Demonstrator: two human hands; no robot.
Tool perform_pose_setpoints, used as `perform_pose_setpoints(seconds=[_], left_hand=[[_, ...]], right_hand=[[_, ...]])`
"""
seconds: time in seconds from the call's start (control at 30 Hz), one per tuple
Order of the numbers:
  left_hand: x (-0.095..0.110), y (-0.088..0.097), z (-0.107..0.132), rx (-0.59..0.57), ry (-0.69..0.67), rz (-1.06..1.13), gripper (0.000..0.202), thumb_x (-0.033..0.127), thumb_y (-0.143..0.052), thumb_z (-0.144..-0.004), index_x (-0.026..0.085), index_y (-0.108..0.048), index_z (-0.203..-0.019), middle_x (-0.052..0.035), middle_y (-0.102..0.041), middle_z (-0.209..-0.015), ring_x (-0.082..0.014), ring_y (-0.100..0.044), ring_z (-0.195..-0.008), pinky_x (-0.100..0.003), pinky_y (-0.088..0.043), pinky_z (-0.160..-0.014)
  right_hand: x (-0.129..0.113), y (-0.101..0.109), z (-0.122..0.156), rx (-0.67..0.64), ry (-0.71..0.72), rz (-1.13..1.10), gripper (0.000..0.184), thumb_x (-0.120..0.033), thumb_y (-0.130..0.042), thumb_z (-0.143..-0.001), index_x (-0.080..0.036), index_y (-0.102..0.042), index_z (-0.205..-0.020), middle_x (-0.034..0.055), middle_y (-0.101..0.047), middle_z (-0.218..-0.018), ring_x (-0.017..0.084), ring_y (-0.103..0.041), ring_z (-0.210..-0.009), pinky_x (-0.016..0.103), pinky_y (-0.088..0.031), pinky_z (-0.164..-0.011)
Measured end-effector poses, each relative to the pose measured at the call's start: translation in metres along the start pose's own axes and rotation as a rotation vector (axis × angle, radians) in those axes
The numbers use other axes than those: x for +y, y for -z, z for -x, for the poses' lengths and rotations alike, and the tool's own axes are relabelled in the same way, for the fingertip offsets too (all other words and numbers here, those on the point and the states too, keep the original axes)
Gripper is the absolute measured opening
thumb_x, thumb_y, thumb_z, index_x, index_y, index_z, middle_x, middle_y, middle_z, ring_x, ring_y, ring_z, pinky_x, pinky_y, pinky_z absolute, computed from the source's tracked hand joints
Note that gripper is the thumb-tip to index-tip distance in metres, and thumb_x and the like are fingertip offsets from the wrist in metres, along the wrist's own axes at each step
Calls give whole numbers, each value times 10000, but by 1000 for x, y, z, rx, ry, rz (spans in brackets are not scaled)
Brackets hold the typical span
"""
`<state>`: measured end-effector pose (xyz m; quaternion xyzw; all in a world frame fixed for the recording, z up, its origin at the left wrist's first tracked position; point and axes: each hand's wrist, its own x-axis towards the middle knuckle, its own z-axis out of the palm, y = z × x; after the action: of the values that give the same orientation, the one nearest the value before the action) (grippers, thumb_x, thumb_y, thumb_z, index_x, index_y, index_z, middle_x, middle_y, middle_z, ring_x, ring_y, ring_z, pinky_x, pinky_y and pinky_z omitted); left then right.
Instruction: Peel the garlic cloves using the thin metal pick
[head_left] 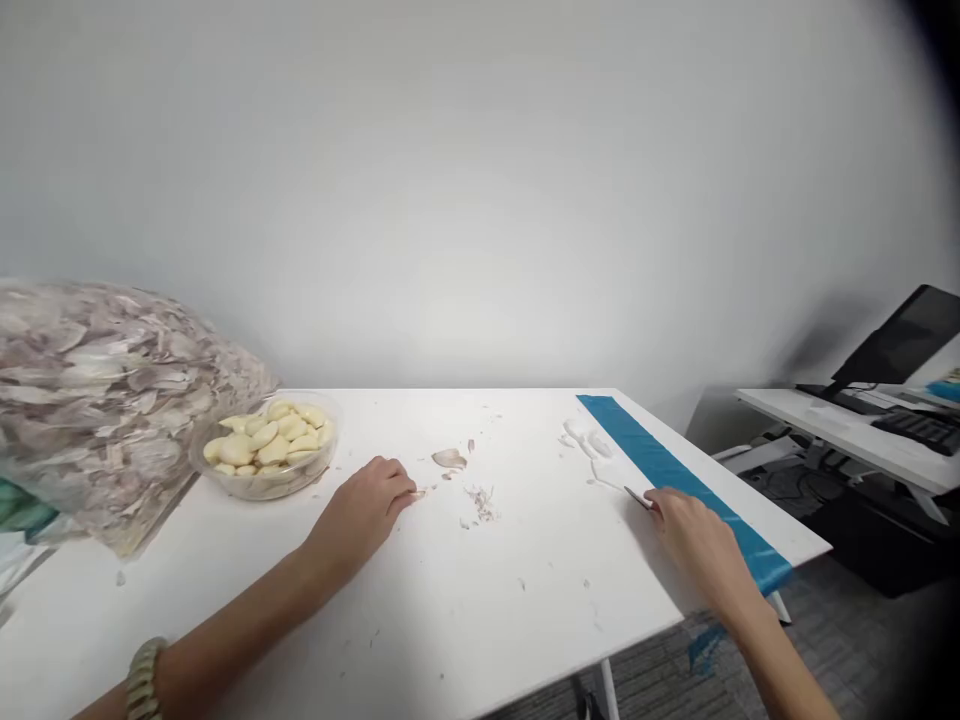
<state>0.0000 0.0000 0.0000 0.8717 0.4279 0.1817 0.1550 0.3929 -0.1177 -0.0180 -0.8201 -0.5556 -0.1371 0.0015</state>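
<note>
My left hand (367, 510) rests on the white table (465, 600) with fingers curled, pinching a small bit of garlic (420, 492) at its fingertips. A loose garlic skin (449, 458) and small skin crumbs (480, 503) lie just beyond it. My right hand (694, 535) lies near the table's right edge, fingers closed on a thin metal blade (637, 496) whose tip points left. White peel pieces (589, 445) lie ahead of that hand, beside a blue tape strip (675, 475).
A clear bowl (262, 482) of peeled garlic cloves sits at the left. A big clear bag of garlic skins (97, 400) stands beside it. A second desk (855, 430) with a monitor (907, 335) and keyboard is at the right.
</note>
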Motion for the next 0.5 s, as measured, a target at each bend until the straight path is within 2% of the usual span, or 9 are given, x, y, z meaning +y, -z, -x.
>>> perform_pose_setpoints(seconds=[0.13, 0.23, 0.3, 0.4, 0.5], left_hand=[[-2, -2, -3, 28, -57, 99, 226, 276, -452, -868, 237, -673, -882, -32, -678, -955, -215, -550, -934, -346, -441, -763], [-4, -6, -6, 29, -83, 114, 264, 241, -430, -874, 235, -692, -845, -32, -692, -887, -207, -562, -878, -352, -436, -760], [-4, -8, -7, 32, -85, 117, 283, 220, -414, -877, 228, -696, -853, -38, -690, -867, -209, -562, -865, -361, -433, -767], [-2, -8, -8, 43, -69, 142, 288, 210, -402, -878, 218, -688, -905, -41, -683, -853, -211, -563, -865, -362, -439, -778], [-1, -6, -8, 61, -34, 188, 324, 220, -352, -896, 208, -667, -970, -40, -665, -877, -188, -577, -829, -331, -463, -751]], right_hand=[[4, -7, -3, 1, 96, -33, 250, -121, -351, -852, -149, -589, -923, 134, -650, -909, 252, -635, -772, 315, -413, -600], [9, -13, -5, 7, 189, -102, 235, -121, -375, -830, -157, -580, -940, 131, -641, -939, 232, -626, -821, 312, -446, -668], [8, -13, -6, 39, 249, -166, 243, -130, -374, -824, -162, -586, -939, 135, -625, -930, 227, -618, -799, 318, -454, -656], [-13, 6, -9, 81, 327, -258, 250, -170, -369, -849, -164, -612, -903, 129, -598, -879, 212, -600, -723, 325, -452, -622], [-63, 46, -16, 150, 422, -399, 276, -223, -363, -889, -164, -632, -901, 123, -576, -860, 202, -582, -704, 330, -449, -617]])
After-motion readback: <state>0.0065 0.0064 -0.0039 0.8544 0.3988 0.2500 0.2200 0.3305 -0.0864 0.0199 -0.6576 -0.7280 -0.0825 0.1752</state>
